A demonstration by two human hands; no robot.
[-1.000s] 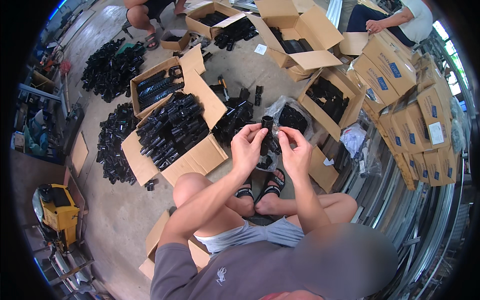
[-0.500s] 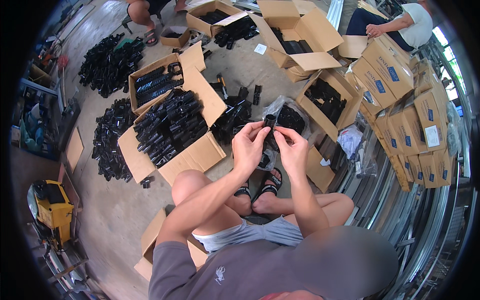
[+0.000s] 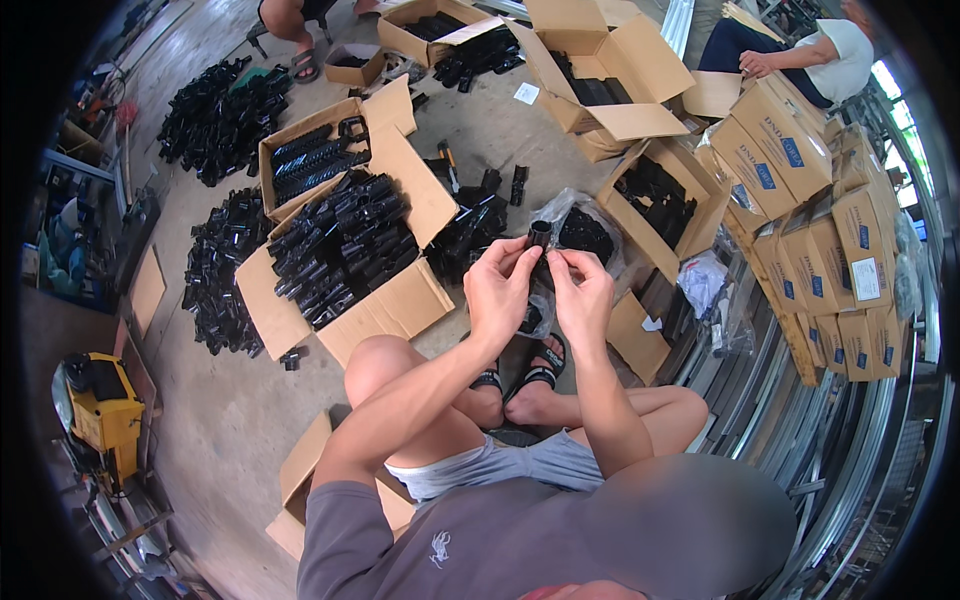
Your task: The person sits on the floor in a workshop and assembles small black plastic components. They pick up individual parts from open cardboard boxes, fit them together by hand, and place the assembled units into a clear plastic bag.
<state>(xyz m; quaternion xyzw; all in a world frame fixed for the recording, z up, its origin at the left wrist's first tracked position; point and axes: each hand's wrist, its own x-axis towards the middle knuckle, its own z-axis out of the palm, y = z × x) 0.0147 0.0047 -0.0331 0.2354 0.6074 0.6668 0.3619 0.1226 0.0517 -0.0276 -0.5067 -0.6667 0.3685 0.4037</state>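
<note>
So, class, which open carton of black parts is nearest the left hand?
The heaped carton just beyond the left knee: its near corner comes close to the left hand; the other cartons stand farther off.

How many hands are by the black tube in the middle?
2. The left hand holds the black tube from its left, and the right hand is at its right side. Some fingers are partly hidden.

Most of a black tube (image 3: 539,234) is hidden behind the left hand (image 3: 497,295) and right hand (image 3: 584,300); whether the right one pinches something small cannot be told. The person's head (image 3: 695,525) is blurred. The top edge cuts off a co-worker above the legs (image 3: 284,24). A sleeve (image 3: 345,535) hides part of a cardboard box (image 3: 304,458).
</note>
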